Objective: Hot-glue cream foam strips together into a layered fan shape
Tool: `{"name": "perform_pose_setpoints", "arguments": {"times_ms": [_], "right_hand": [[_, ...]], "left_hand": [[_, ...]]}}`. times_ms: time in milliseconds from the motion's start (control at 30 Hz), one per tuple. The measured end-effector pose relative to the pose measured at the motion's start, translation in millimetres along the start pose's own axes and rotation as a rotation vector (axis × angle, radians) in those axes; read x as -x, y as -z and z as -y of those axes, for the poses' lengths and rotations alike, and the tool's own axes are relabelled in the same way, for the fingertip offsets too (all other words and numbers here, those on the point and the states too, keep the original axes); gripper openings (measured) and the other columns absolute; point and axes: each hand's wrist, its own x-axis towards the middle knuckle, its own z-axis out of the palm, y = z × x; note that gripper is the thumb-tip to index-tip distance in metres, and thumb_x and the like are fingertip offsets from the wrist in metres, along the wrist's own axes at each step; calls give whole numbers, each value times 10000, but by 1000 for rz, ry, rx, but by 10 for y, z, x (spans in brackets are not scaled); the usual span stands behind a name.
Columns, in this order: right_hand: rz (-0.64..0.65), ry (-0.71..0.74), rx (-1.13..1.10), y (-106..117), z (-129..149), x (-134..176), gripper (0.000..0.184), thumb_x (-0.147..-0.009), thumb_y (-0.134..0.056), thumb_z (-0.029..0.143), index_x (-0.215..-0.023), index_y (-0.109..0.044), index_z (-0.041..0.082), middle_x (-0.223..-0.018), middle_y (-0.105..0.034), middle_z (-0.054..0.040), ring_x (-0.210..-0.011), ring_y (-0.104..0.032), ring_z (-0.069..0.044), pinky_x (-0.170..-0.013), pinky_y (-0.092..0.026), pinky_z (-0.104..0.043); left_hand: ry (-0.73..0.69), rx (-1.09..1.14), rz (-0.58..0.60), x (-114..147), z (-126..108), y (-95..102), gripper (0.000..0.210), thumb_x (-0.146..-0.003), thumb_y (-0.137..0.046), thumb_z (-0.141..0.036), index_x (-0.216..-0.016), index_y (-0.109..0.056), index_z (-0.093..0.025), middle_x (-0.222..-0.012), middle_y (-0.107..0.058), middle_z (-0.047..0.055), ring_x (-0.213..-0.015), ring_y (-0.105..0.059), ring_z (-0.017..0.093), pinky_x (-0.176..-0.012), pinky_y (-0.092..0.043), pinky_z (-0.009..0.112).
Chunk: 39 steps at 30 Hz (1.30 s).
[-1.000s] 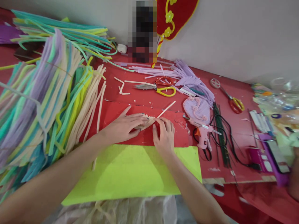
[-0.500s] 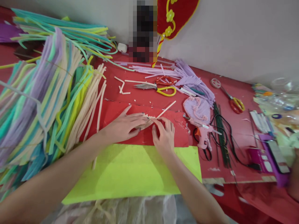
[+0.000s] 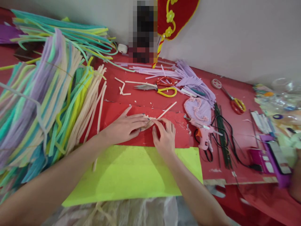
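My left hand [image 3: 125,127] lies with its fingers stretched out over a small piece made of cream pipe cleaners [image 3: 149,125], pressing it down on the red sheet [image 3: 117,110]. Much of that piece is hidden under the fingers. My right hand [image 3: 164,135] pinches the right end of the piece between thumb and index finger. From this pinch a straight cream pipe cleaner [image 3: 167,110] sticks out up and to the right. A yellow-green sheet [image 3: 131,175] lies in front of the red one, below both wrists.
Bundles of coloured pipe cleaners [image 3: 54,78] fill the left side. Scissors [image 3: 156,88] and lilac pipe cleaners [image 3: 188,75] lie behind my hands. To the right are a lilac pipe-cleaner shape [image 3: 197,110], a pink glue gun [image 3: 205,136], dark green stems [image 3: 222,138] and more scissors [image 3: 237,105].
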Motion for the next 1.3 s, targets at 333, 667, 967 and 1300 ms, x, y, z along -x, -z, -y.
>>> {"name": "perform_pose_setpoints", "arguments": {"times_ms": [333, 667, 967, 1300], "right_hand": [[4, -5, -6, -2, 7, 1, 326, -883, -488, 191, -1184, -583, 269, -1169, -562, -83, -1087, -499, -243, -933, -419, -435], [-47, -40, -88, -28, -45, 5, 278, -885, -488, 204, -1158, -544, 202, -1128, -584, -104, -1074, -514, -237, -942, -428, -439], [-72, -1, -74, -32, -34, 6, 286, -877, -490, 168, -1152, -557, 210, -1166, -548, -115, -1120, -502, -234, -963, -433, -442], [-87, 18, -49, -38, -32, 21, 305, -877, -509, 183, -1176, -559, 209, -1213, -521, -129, -1177, -476, -244, -989, -433, -463]], "left_hand": [[3, -19, 8, -5, -1, 5, 349, -928, -441, -233, -1254, -550, -293, -1390, -539, -6, -1326, -447, 165, -1181, 84, 466], [4, 0, -13, -2, -5, 6, 341, -922, -452, -212, -1230, -567, -300, -1378, -550, -16, -1312, -462, 149, -1180, 89, 442], [3, -26, -11, -6, -14, 13, 331, -921, -464, -207, -1224, -564, -297, -1382, -546, -29, -1318, -452, 138, -1179, 98, 427], [2, -30, -18, -3, -8, 6, 340, -922, -466, -212, -1242, -550, -292, -1388, -540, -23, -1314, -458, 140, -1178, 102, 432]]}}
